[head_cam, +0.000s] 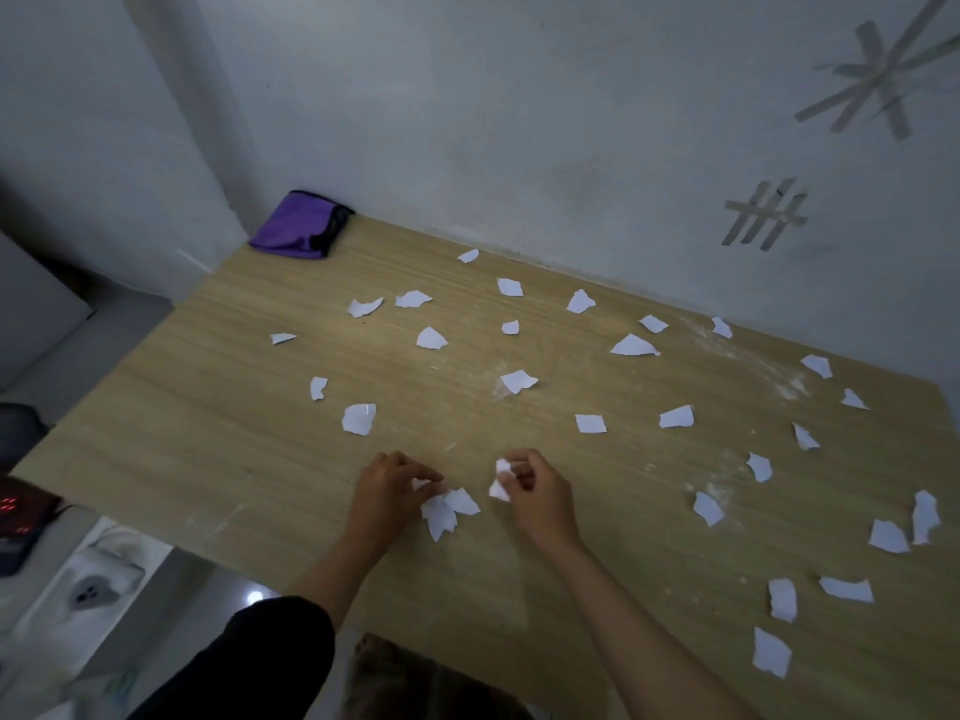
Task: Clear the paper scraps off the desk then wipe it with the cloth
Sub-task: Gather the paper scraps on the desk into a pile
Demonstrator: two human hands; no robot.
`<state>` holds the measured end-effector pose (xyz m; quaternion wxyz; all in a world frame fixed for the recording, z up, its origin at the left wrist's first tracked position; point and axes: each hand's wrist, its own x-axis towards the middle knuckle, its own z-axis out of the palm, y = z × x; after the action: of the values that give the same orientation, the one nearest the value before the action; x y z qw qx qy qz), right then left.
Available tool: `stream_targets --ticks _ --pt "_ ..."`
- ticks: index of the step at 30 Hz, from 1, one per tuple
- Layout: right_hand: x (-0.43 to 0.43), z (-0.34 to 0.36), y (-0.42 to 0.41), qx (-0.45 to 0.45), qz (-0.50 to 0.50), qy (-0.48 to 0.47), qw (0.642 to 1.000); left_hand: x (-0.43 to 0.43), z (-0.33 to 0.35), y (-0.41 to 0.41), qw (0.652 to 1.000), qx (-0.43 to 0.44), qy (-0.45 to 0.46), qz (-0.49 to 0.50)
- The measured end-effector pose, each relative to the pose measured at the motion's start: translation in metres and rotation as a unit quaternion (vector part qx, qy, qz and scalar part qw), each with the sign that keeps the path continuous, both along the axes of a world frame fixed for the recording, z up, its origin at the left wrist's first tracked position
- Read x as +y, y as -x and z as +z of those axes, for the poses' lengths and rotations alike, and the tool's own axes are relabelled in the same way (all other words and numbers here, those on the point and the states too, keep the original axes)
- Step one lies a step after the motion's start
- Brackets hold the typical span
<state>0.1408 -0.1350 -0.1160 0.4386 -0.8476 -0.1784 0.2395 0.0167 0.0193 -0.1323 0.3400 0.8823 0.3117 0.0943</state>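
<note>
White torn paper scraps (590, 423) lie scattered across the light wood-grain table (208, 433). Near its front edge the left hand (387, 485) pinches a small bunch of scraps (448, 509) between curled fingers. Just beside it, the right hand (537, 493) has its fingers curled round a crumpled scrap (501, 480). A folded purple cloth (298, 226) sits in the far left corner, against the grey wall (519, 122).

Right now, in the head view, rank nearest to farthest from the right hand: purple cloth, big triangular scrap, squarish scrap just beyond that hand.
1. Squarish scrap, just beyond the right hand.
2. Triangular scrap, farther back, to the right.
3. Purple cloth, far back on the left.
</note>
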Motion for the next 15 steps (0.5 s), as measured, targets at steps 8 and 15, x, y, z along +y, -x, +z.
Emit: stream_targets --ticks 8,15 --pt "0.025 -0.014 0.025 0.002 0.080 0.020 0.997 0.004 -0.012 0.005 1.000 0.002 -0.016 -0.003" --pt "0.053 -0.013 0.003 -0.108 0.099 0.060 0.987 0.048 -0.002 -0.002 0.997 0.008 -0.021 0.070"
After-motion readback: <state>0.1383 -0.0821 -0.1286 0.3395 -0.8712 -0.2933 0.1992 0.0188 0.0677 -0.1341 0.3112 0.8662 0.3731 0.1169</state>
